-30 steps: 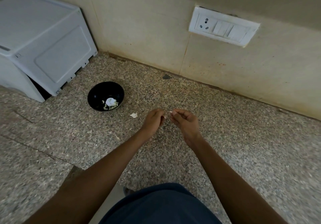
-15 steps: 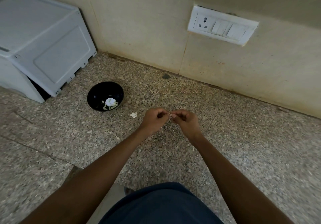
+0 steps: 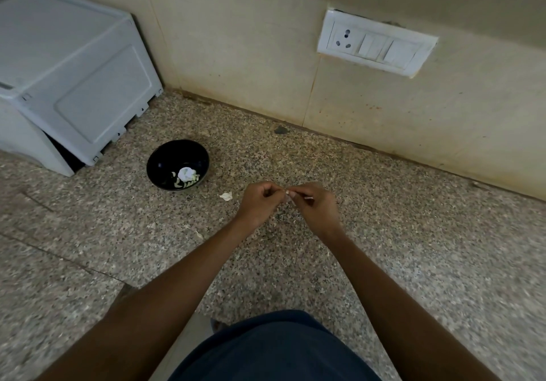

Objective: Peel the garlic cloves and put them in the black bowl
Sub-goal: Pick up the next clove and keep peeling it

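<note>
Here the left hand [image 3: 258, 203] and the right hand [image 3: 314, 204] meet above the speckled counter [image 3: 399, 247], fingers curled, both pinching a small garlic clove [image 3: 288, 193] between their fingertips. It seems to lie with its long axis left to right, though it is mostly hidden. To peel well, one hand should hold firm while the other tears skin along that axis. The black bowl [image 3: 159, 163] waits to the far left.

It was a home kitchen. A speckled granite counter [image 3: 384, 232] met a tiled wall [image 3: 236, 55]; a socket panel [image 3: 375, 45] sat at 1 o'clock, a white appliance [image 3: 65, 70] at 10.
</note>
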